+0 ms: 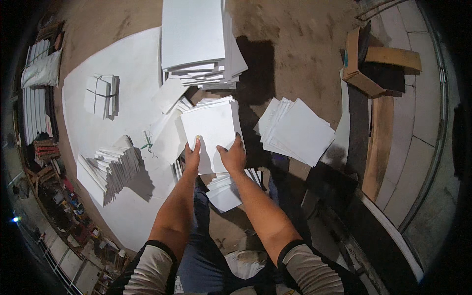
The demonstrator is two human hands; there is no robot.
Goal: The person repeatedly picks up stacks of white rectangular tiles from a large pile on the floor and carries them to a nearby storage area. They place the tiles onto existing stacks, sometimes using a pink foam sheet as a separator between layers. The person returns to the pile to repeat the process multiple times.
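Grey sleeves (147,270) w/ dark cuffs are nearest, & from them both bare forearms (169,211) reach forward to a stack of white sheets (209,123), which is around the middle of the view, just beyond the knees. Left grip (192,155) is pinching the near left corner of it, thumb lying on the top face; right grip (233,153) is closed on the right edge, its thumb also on top. Fingers underneath are hidden, so I cannot tell how deep they go, nor if sth supports the stack from below. Sheets look flat & rather stiff, like thick paper or thin card; each one is prob. light, but together they should have some weight. Smooth faces may slide on each other, & corners could bend, so holding both side edges, w/ thumbs pressing on top, seems sensible. Near side of it shows a small fanned pile (223,196); far side, a tall stack (191,34). To the right lies a loose pile (302,132), well apart from a cardboard box (364,83). To the left, a tied bundle (98,96) & a leaning row of folded sheets (115,167) are on a big white ground sheet (132,59).
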